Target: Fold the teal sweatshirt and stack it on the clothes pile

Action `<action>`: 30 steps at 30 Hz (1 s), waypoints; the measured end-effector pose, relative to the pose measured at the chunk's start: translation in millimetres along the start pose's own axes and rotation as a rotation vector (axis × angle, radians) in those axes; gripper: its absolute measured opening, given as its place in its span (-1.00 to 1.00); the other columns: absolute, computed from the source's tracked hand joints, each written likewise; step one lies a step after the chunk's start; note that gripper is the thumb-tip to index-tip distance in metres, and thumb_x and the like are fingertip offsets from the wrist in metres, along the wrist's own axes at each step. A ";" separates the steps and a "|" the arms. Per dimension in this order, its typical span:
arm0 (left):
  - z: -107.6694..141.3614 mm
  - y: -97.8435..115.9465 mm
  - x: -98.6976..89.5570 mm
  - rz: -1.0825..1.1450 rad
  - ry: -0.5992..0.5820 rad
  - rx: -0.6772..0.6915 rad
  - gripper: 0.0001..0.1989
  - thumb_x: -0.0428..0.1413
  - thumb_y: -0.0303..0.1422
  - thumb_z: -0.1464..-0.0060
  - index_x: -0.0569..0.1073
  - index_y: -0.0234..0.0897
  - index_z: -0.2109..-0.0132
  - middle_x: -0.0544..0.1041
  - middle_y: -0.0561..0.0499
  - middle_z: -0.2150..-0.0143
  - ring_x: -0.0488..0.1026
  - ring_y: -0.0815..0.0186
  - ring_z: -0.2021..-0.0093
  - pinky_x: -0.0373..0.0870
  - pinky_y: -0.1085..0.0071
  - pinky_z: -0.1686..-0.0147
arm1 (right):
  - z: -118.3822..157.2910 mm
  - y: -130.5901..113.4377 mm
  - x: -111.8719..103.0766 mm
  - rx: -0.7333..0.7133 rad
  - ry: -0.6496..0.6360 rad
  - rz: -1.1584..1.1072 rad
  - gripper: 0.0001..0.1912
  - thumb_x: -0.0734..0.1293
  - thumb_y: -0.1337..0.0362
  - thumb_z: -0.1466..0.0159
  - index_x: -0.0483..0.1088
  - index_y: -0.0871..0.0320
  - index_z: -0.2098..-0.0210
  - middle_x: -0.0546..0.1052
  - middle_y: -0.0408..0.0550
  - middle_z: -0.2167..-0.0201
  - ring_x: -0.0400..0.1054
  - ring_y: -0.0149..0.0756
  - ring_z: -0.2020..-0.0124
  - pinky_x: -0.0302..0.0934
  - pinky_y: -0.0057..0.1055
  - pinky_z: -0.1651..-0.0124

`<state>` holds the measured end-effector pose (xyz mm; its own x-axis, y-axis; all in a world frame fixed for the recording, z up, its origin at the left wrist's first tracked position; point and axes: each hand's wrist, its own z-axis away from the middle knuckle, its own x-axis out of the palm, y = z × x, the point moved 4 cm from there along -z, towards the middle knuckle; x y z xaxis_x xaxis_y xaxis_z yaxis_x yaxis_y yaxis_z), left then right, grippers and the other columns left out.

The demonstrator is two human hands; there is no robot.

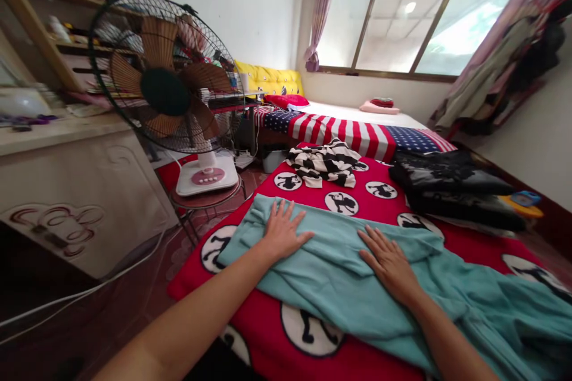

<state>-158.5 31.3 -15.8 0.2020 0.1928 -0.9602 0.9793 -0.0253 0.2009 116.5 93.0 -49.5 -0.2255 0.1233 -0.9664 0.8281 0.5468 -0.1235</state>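
A teal garment (pixel 330 274) lies spread over a red cover (pixel 250 321) printed with white circles and black figures. My left hand (pixel 283 232) rests flat on the garment's left part, its fingers spread. Farther right, my right hand (pixel 388 262) also presses flat on the cloth, fingers stretched out. Neither hand grips anything. Toward the lower right the garment is bunched and wrinkled, and it runs to the frame's edge. Its exact kind I cannot tell.
Beyond the garment lies a crumpled black-and-white striped garment (pixel 326 162). Dark folded clothes (pixel 451 190) are stacked at the right. A fan (pixel 165 92) stands on a stool (pixel 210 197) at the left, beside a cabinet (pixel 89 190). Another bed (pixel 339 131) sits under the window.
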 end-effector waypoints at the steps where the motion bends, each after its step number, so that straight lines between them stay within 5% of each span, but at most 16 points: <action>1: 2.8 -5.0 -1.5 -0.018 0.013 -0.013 -0.24 -0.21 0.22 -0.11 0.23 -0.08 -0.31 0.08 -0.10 -0.40 -0.15 -0.10 -0.40 -0.41 -0.09 -0.32 | -0.6 0.0 -0.8 0.005 0.003 0.001 -0.41 -0.01 -0.09 -0.35 0.13 -0.10 -0.30 0.11 -0.17 -0.35 -0.08 -0.11 -0.37 -0.11 0.07 -0.32; 8: 14.3 -17.8 -6.5 -0.023 -0.032 -0.036 -0.31 -0.18 0.20 -0.13 0.21 0.04 -0.30 0.06 -0.15 -0.41 -0.17 -0.17 -0.40 -0.40 -0.40 -0.18 | -1.0 3.0 2.8 0.010 -0.009 -0.011 -0.39 -0.02 -0.10 -0.34 0.15 -0.09 -0.29 0.09 -0.19 -0.36 -0.08 -0.12 -0.38 -0.14 0.07 -0.33; 16: 20.1 -25.2 -14.9 -0.058 -0.042 -0.098 -0.33 -0.12 0.17 -0.12 0.22 0.06 -0.30 0.01 -0.09 -0.42 -0.18 -0.25 -0.38 -0.25 -0.42 -0.14 | -1.3 -0.4 -1.2 0.008 0.035 -0.080 -0.44 0.04 -0.07 -0.34 0.19 -0.10 -0.26 0.15 -0.12 -0.34 -0.04 -0.09 -0.36 -0.14 0.09 -0.32; 30: 37.7 -75.4 7.9 -0.177 0.105 0.201 -0.44 -0.17 -0.24 -0.16 0.26 -0.06 -0.29 0.12 0.01 -0.39 0.01 -0.01 -0.38 0.04 -0.05 -0.26 | 5.7 -17.1 -23.4 0.072 -0.049 -0.216 -0.40 0.09 -0.12 -0.34 0.15 -0.04 -0.29 0.06 -0.08 -0.37 -0.14 -0.13 -0.39 -0.29 0.00 -0.36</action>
<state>-230.2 -2.3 -45.8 0.0355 0.3113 -0.9496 0.9845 -0.1742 -0.0203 110.5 76.0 -26.1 -0.3783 -0.0314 -0.9252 0.7980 0.4954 -0.3431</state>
